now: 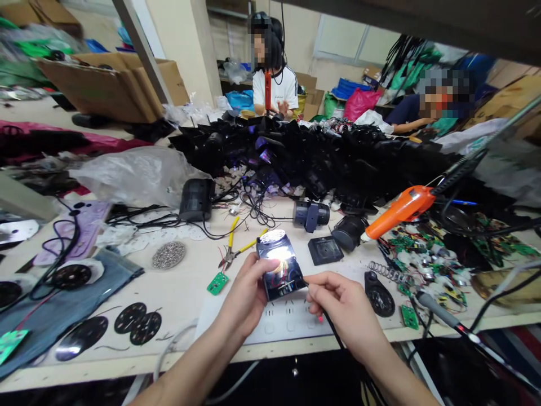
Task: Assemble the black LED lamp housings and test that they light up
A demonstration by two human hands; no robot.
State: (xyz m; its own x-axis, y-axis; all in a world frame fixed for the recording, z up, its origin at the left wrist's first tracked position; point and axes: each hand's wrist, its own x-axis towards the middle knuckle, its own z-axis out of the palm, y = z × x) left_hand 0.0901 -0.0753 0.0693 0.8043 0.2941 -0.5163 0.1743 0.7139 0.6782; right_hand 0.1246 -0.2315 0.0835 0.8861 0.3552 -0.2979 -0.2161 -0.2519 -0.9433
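Observation:
My left hand (244, 301) grips a glossy black plastic housing (291, 264), thumb across its shiny open face, where thin coloured wires show inside. At the housing's lower right corner, my right hand (344, 307) pinches a black cable (335, 330), which trails down past the table edge. Under the housing lies a white power strip (270, 327) with sockets and a small red light. Yellow-handled cutters (230, 256) rest open just behind my left hand, beside a small green circuit board (217, 283). A square black part (325, 250) lies behind my right hand.
An orange electric screwdriver (399, 211) hangs at the right, above heaped circuit boards (422, 254). A grey-handled soldering iron (439, 310) sits near a coiled stand (386, 272). Black housings (313, 135) are piled at the back. Two people (276, 84) work beyond. Black discs (131, 318) lie left.

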